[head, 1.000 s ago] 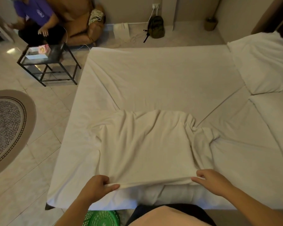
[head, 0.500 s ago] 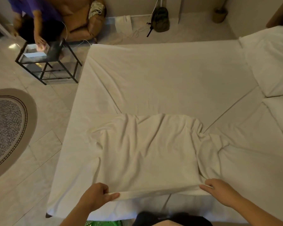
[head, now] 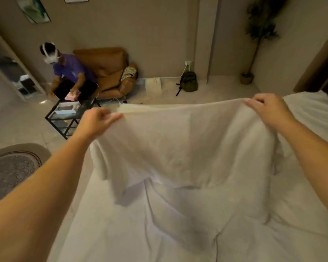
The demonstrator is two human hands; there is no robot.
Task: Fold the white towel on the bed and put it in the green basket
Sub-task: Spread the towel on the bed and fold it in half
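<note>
Bed: wide white-sheeted bed (head: 159,233), nearest to the camera, its sheet creased; it lies under the raised cloth as the place to lay folds down
Towel: large white cloth towel (head: 178,148), lifted clear above the bed, top hem stretched almost level between the two hands, the rest hanging in a loose curtain; whether its lower edge touches the sheet cannot be told
Left hand: left hand (head: 98,121) at the left top corner, arm stretched out; grip narrow, thumb and curled fingers pinching the hem
Right hand: right hand (head: 267,108) at the right top corner; grip narrow, fingers curled over the hem
Reason (judged): corners held well apart so that the towel's own weight pulls it flat and the edges can be matched
Progress (judged): early; folding not finished, green basket not in view
Far: round grey rug (head: 9,171) on the floor at left; brown leather armchair (head: 106,67) against the wall
</note>
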